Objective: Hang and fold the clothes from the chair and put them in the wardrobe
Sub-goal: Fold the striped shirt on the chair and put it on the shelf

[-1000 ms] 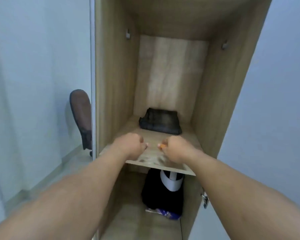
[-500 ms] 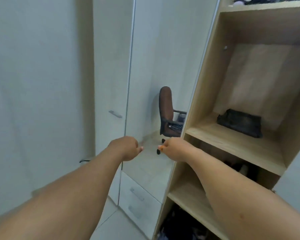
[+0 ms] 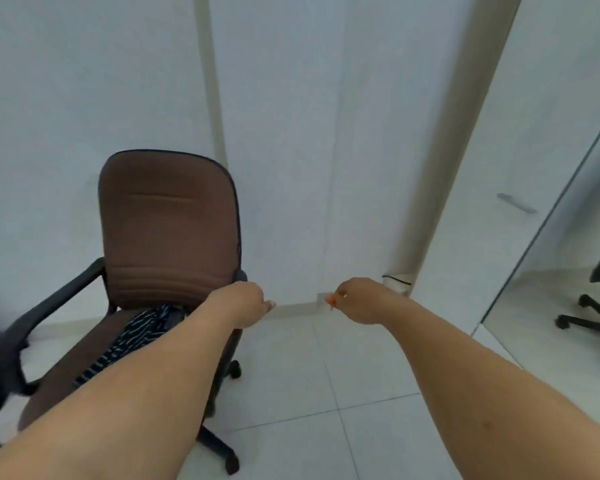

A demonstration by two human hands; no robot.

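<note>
Head view caught your two arms stretched out over a white tiled floor. At far left stood the brown office chair, and on its seat lay the dark garment with pale stripes — a long, narrow heap running from the foot of the backrest toward the seat's front edge, its near part hidden under your left forearm. Your left hand hung above the chair's right side, knuckles up, fingers curled in with nothing in them; the garment lay below and to the left of it, apart from the fingers. Your right hand was well off to the right over bare tile, likewise clenched and gripping nothing. Farther right stood a white wardrobe door and a mirrored panel — chair legs reflected in it.
</note>
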